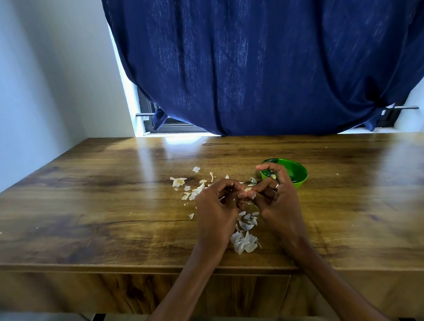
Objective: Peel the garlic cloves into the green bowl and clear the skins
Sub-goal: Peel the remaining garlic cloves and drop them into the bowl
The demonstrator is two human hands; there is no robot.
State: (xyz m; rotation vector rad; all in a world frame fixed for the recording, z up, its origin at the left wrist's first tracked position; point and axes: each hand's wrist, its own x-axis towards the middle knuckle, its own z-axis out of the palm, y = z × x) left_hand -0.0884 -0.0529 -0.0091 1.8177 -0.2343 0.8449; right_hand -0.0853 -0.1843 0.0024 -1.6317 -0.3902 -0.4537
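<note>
Both hands pinched 1 garlic clove (247, 189) between their fingertips above the wooden table (87, 200). Left hand (216, 205) curled its fingers round the clove from the left; right hand (277, 196) held it from the right with thumb and forefinger, the remaining fingers raised toward the green bowl (296, 173). A ring (276, 185) sat on 1 finger of the right hand. The clove appeared pale and partly bare; how much skin remained on it could not be told.

The green bowl stood on the table just behind the right hand, which partly hid its near rim. At least 1 pale peeled clove (273, 176) lay inside it.

Loose garlic skins (244, 242) lay heaped on the table between the 2 wrists, with more skins (248, 220) directly below the hands. Further scattered skins (179, 182) lay on the table to the left of and behind the left hand.

A dark blue curtain (263, 62) hung behind the table's far edge, over a window (154, 121). A white wall (46, 70) stood at left. No brand, label or writing was legible anywhere.
</note>
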